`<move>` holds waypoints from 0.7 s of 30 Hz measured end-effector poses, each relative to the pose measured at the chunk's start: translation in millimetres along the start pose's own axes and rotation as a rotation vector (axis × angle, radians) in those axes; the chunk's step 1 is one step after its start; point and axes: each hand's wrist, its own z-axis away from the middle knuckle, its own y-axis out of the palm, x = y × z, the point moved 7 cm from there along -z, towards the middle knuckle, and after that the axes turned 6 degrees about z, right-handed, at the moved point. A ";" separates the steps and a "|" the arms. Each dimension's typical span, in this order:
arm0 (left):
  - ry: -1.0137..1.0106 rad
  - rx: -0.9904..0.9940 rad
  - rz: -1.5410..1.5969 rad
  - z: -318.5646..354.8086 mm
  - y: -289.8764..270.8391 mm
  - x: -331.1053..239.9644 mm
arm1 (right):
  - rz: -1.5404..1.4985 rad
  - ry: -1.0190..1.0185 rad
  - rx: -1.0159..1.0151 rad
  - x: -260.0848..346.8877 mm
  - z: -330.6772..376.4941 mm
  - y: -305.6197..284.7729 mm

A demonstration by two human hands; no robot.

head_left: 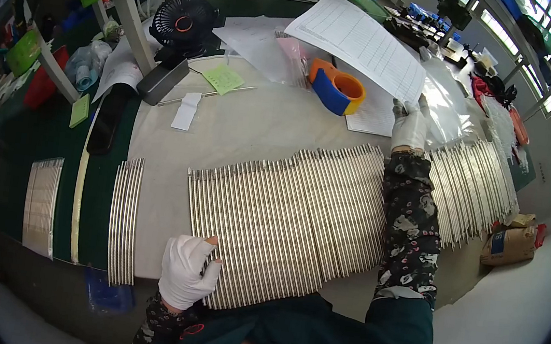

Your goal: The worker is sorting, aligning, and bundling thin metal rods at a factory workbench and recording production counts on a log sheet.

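Note:
A long row of thin metal rods [290, 222] lies side by side on a pale sheet [246, 130] across the table. My left hand [188, 270], in a white glove, rests on the near ends of the rods at the row's left side. My right hand [409, 125], also gloved, reaches over the row to its far edge, fingers on a clear plastic bag [445, 103] and paper sheets. My patterned sleeve [410, 219] lies across the rods. More rods [476, 186] continue to the right of that arm.
An orange and blue tape dispenser [337, 87] sits behind the rods. A black desk fan [182, 23], a dark phone [106, 120], printed sheets [360, 41] and green notes [223, 78] lie farther back. Smaller rod bundles [123, 222] sit at the left. A brown sack [509, 243] stands on the floor, right.

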 end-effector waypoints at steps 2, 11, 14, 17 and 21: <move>0.019 -0.038 -0.003 -2.9 -6.3 2.5 | 0.046 0.014 0.047 -3.0 7.8 3.9; -0.010 -0.071 0.031 -13.2 8.5 -11.0 | 0.076 0.076 0.335 26.8 51.9 32.1; -0.019 -0.061 0.042 -10.8 5.0 -13.9 | 0.094 0.161 0.452 18.9 78.6 49.2; -0.024 -0.079 0.048 -15.3 5.6 -19.5 | 0.104 0.247 0.520 20.7 103.0 56.3; -0.005 -0.076 0.061 -18.2 6.8 -15.0 | 0.257 0.435 0.675 -11.6 127.9 52.1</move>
